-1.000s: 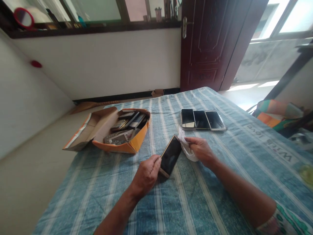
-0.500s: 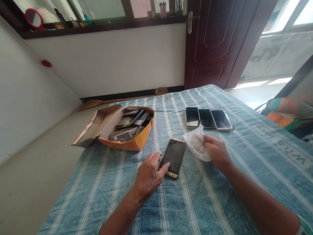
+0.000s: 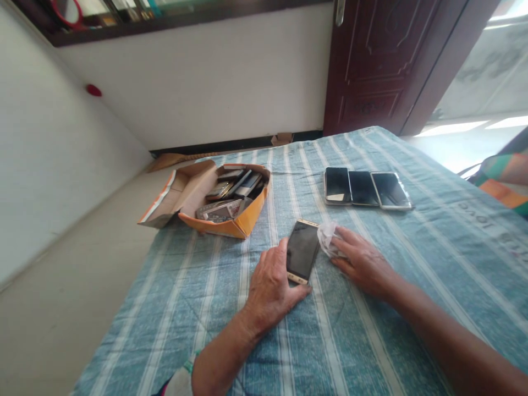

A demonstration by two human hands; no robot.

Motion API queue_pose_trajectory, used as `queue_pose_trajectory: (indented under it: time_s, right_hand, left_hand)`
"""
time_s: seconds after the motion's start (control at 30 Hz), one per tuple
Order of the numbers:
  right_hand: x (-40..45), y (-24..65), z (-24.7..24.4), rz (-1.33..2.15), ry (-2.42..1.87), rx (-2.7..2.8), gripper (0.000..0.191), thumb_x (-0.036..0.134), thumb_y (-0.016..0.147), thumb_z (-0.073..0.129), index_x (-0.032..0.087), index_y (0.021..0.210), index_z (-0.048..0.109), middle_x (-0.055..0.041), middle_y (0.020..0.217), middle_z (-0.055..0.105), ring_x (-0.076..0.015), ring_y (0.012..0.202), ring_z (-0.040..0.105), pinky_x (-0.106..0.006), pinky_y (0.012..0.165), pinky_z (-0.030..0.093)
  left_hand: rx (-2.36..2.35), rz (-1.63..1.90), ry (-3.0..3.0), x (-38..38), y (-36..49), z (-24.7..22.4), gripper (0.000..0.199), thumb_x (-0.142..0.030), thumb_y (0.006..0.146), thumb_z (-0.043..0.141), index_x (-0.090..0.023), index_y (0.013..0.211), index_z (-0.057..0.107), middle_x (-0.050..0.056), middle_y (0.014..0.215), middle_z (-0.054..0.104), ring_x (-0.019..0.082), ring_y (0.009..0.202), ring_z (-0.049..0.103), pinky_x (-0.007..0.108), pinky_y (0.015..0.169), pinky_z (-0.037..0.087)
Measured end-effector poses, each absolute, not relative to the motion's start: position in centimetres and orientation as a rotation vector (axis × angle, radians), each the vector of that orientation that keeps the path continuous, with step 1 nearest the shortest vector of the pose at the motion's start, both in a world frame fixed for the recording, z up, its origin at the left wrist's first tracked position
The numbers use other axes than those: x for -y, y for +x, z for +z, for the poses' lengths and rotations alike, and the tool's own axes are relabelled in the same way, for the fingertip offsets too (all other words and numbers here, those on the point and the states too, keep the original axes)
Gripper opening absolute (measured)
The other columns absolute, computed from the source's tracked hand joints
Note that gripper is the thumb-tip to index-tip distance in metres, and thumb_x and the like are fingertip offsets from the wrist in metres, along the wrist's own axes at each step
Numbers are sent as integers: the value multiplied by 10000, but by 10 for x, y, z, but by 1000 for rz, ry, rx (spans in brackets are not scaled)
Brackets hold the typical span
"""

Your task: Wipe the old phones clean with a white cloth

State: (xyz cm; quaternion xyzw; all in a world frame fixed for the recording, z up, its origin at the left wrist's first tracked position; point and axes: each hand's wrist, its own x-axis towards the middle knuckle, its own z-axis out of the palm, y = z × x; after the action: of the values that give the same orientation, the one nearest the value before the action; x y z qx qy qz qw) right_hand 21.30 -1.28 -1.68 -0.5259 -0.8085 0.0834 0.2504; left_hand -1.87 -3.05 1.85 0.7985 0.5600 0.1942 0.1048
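A gold-framed smartphone [image 3: 303,250] lies face up on the striped cloth, its dark screen showing. My left hand [image 3: 274,283] braces it, fingers along the left edge and thumb at the bottom corner. In my right hand [image 3: 363,261] is a crumpled white tissue [image 3: 327,237], bunched under the fingers against the phone's upper right edge. Farther back, a black-screened phone [image 3: 337,184], a second dark phone [image 3: 363,188] and a white-framed phone [image 3: 391,190] lie side by side in a row.
An orange cardboard box [image 3: 251,217] with its lid folded open stands at the left, holding several old phones [image 3: 231,187]. Blue striped cloth [image 3: 214,330] covers the surface. Beyond are a white wall [image 3: 198,82] and a dark red door [image 3: 375,71].
My right hand has brought the tissue down to the phone's right edge, bunching it up. My left thumb has moved from the screen to the bottom corner. The view has tilted down.
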Motion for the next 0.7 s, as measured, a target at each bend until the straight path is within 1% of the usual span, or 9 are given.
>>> queue_pose_trajectory:
  time_s: [0.1, 0.17, 0.33, 0.43, 0.5, 0.53, 0.6, 0.7]
  right_hand:
    - [11, 214, -20, 242, -1445, 2133, 311, 213, 858, 516, 195, 1145, 636, -142, 1379, 496, -291, 1233, 509, -445, 999, 450]
    - [10, 215, -23, 243, -1413, 2089, 302, 188, 864, 482, 202, 1111, 655, -124, 1356, 527, -277, 1211, 532, -429, 987, 464]
    - [6, 217, -23, 251, -1296, 1965, 331, 132, 854, 414, 221, 1005, 695, -78, 1187, 654, -224, 1086, 622, -367, 916, 514]
    - [6, 217, -17, 238, -1296, 1863, 314, 143, 858, 419, 220, 978, 699, -63, 1067, 695, -195, 965, 667, -307, 839, 538]
    - [7, 217, -12, 214, -1303, 1818, 315, 148, 865, 415, 216, 974, 702, -63, 1017, 703, -189, 923, 674, -290, 807, 543]
    - [7, 217, -11, 210, -1305, 1816, 327, 145, 870, 406, 218, 990, 702, -63, 1019, 702, -189, 925, 673, -290, 808, 543]
    - [9, 215, -12, 214, -1304, 1854, 380, 122, 875, 376, 229, 1065, 687, -58, 1088, 689, -190, 981, 661, -304, 849, 537]
    - [11, 208, -19, 171, -1284, 1972, 455, 66, 856, 354, 229, 1158, 653, -66, 1214, 648, -214, 1109, 612, -363, 938, 514]
  left_hand:
    - [-1657, 613, 2342, 31, -18, 18, 916, -291, 623, 746, -176, 1400, 273, 102, 1092, 573, 294, 1007, 548, 461, 867, 491]
    - [-1646, 656, 2344, 32, -17, 17, 925, -271, 624, 731, -182, 1412, 255, 102, 1092, 568, 293, 1008, 548, 462, 868, 488]
    - [-1628, 707, 2346, 33, -18, 14, 928, -269, 632, 710, -150, 1419, 234, 111, 1091, 572, 288, 998, 553, 448, 865, 495]
    - [-1558, 705, 2369, 35, -17, 14, 917, -283, 646, 700, -124, 1415, 226, 124, 1101, 579, 285, 995, 560, 444, 865, 497]
    - [-1496, 703, 2376, 35, -16, 14, 928, -278, 646, 701, -123, 1418, 209, 126, 1119, 578, 283, 1009, 561, 442, 880, 493]
    - [-1471, 704, 2375, 36, -16, 13, 938, -273, 645, 703, -128, 1422, 198, 124, 1129, 577, 281, 1015, 563, 440, 888, 490]
    - [-1441, 710, 2361, 36, -15, 13, 969, -271, 640, 715, -147, 1434, 173, 115, 1139, 577, 277, 1024, 569, 440, 903, 483]
    - [-1436, 714, 2343, 36, -16, 12, 1023, -290, 635, 739, -184, 1451, 132, 103, 1153, 575, 279, 1034, 576, 451, 909, 476]
